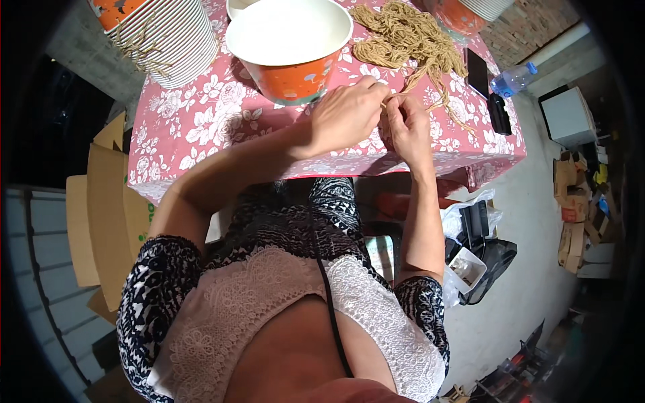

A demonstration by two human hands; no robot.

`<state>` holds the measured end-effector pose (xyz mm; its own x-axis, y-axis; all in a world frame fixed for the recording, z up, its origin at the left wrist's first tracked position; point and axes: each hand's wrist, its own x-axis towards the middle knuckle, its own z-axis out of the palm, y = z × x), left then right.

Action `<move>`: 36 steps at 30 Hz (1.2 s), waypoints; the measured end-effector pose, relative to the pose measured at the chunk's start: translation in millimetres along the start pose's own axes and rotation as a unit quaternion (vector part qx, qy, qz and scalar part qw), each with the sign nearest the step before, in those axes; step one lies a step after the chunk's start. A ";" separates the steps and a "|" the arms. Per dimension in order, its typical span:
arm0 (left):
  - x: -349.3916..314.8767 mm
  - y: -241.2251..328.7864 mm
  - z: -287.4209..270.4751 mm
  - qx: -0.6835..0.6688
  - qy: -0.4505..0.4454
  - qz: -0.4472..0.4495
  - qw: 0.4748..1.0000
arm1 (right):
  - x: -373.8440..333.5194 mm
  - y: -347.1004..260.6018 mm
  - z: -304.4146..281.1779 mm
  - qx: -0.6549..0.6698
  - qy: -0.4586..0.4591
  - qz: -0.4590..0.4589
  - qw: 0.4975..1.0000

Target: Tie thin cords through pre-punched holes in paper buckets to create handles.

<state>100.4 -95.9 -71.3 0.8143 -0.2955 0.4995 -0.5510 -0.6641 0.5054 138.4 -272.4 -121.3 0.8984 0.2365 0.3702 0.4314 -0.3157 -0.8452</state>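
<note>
My left hand (349, 115) and my right hand (408, 129) meet over the near side of the table, fingertips almost touching. Both are closed in a pinch on a thin tan cord (405, 91), most of which the fingers hide. Beyond my right hand lies a tangled heap of the same tan cord (403, 33), with loose strands (453, 114) trailing toward the table edge. Just past my left hand stands a large paper bucket (295, 77), orange with a pattern outside and white inside.
A tall stack of nested paper buckets (181, 47), with cord bits on its side, stands at the left. The floral pink tablecloth (215, 121) also bears a phone (476, 72), a black case (498, 114) and a plastic bottle (514, 79) at the right. Cardboard (107, 221) leans at the left.
</note>
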 end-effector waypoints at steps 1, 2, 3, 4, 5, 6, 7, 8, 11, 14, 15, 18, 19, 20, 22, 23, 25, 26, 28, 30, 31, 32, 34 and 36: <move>6.1 -4.8 2.0 -0.002 0.005 0.000 1.000 | 0.2 -3.7 0.1 0.005 -0.006 0.013 1.000; 11.5 -9.4 3.4 0.007 -0.033 -0.009 0.999 | 0.6 -7.9 1.5 0.011 -0.013 0.025 1.000; 15.3 -13.3 4.9 0.016 -0.070 -0.019 0.997 | 1.3 -3.5 3.3 0.002 -0.012 0.006 1.000; 18.0 -14.3 7.1 0.038 -0.063 -0.021 0.997 | 1.0 -4.2 3.4 0.003 -0.009 0.001 1.000; 18.4 -15.4 8.7 0.040 -0.060 -0.021 0.997 | -0.3 -5.5 2.9 0.003 -0.007 -0.005 1.000; 17.4 -16.8 9.7 0.009 -0.066 -0.047 0.997 | -0.3 -6.6 1.5 0.008 -0.012 -0.003 1.000; 16.6 -17.3 9.0 -0.021 -0.071 -0.073 0.995 | -0.5 -6.6 1.1 0.006 -0.017 -0.002 1.000; 15.3 -20.7 11.3 -0.052 -0.057 -0.088 0.993 | -0.4 -7.9 0.9 0.004 -0.023 -0.002 1.000; 11.6 -29.0 13.9 -0.109 -0.050 -0.115 0.986 | -2.2 -21.7 2.0 -0.012 -0.020 0.003 1.000; 11.2 -33.4 16.1 -0.163 -0.056 -0.147 0.974 | -3.5 -19.3 4.0 -0.002 -0.030 0.009 1.000; 11.2 -33.3 16.5 -0.208 -0.070 -0.189 0.957 | -3.5 -17.2 4.9 -0.011 -0.020 -0.003 1.000; 12.9 -25.1 12.6 -0.274 -0.093 -0.244 0.925 | -5.2 -11.0 5.6 -0.025 -0.009 -0.021 0.999; 12.6 -25.3 13.1 -0.274 -0.090 -0.242 0.926 | -5.2 -13.2 6.1 -0.016 -0.005 0.004 1.000; 11.9 -26.5 15.0 -0.251 -0.104 -0.232 0.934 | -4.3 -14.1 6.3 -0.018 -0.005 0.001 1.000; 12.6 -25.8 16.8 -0.210 -0.111 -0.214 0.948 | -3.7 -13.9 5.7 0.011 -0.013 0.018 1.000; 12.7 -26.4 18.2 -0.211 -0.109 -0.212 0.948 | -3.8 -13.5 4.9 0.009 -0.013 0.017 1.000; 12.9 -27.6 19.8 -0.185 -0.080 -0.185 0.962 | -3.4 -13.9 3.9 0.032 -0.020 0.030 0.999; 12.2 -27.4 18.7 -0.185 -0.077 -0.184 0.962 | -3.2 -16.5 3.9 0.030 -0.021 0.028 0.999; 8.9 -22.4 12.0 -0.114 -0.047 -0.156 0.980 | -2.9 -24.0 5.3 0.009 -0.021 0.029 0.999; 1.4 -13.4 -1.9 -0.091 -0.038 -0.142 0.985 | -3.4 -22.1 7.4 -0.041 -0.011 -0.005 0.999; -3.7 -7.4 -12.5 -0.068 -0.031 -0.131 0.989 | -3.6 -24.7 7.3 -0.064 -0.014 -0.011 0.998; -11.0 -5.8 -21.8 -0.065 -0.033 -0.117 0.990 | -4.5 -30.6 8.1 -0.084 -0.005 -0.031 0.996; -30.9 -1.9 -39.1 -0.069 -0.014 -0.116 0.991 | -5.4 -25.3 9.2 -0.099 -0.006 -0.030 0.995; -49.5 4.6 -65.9 -0.087 -0.014 -0.138 0.986 | -5.1 -21.3 8.3 -0.110 0.001 -0.042 0.993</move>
<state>45.6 -39.0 -47.3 0.9414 -0.1400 0.3069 -0.3276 -0.5953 0.7336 123.9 -259.2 -108.4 0.8581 0.2692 0.4373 0.5130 -0.4883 -0.7060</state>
